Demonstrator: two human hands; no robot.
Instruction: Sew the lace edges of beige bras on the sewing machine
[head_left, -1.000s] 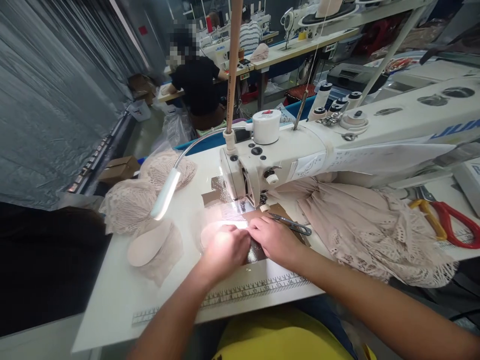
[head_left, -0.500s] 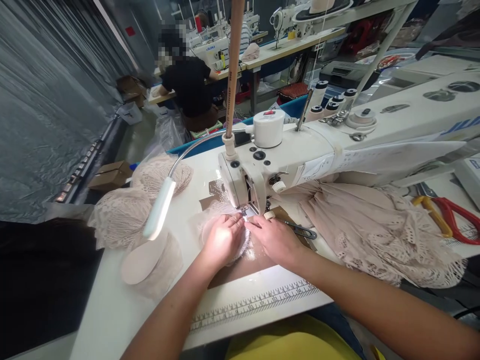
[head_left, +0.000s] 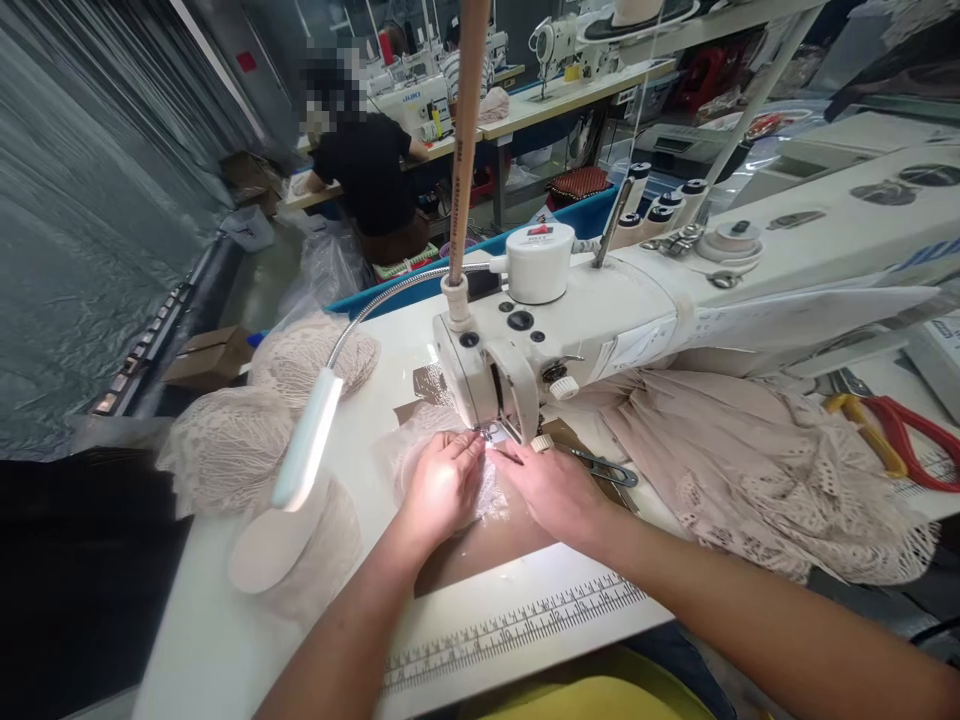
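Note:
Under the needle end of the white sewing machine (head_left: 469,375) lies a pale, sheer lace piece (head_left: 491,497), rounded like a cup. My left hand (head_left: 444,485) presses its fingers together on the lace, just left of the presser foot (head_left: 487,433). From the other side my right hand (head_left: 562,495) pinches the lace edge close to the foot, its fingertips almost meeting the left ones. The exact stitching spot is partly hidden by my fingers. Beside the right hand rest thread snips (head_left: 611,470) with a dark handle.
Beige lace cups (head_left: 225,450) and a smooth-faced cup (head_left: 270,550) lie at left beneath a lit lamp (head_left: 307,440). Gathered lace fabric (head_left: 720,460) and red-handled scissors (head_left: 911,440) are at right. A ruler strip (head_left: 525,630) runs along the front edge. A co-worker (head_left: 367,170) sits beyond.
The view has shifted slightly. Both hands stay at the presser foot with the lace between them, with little visible movement of the fabric.

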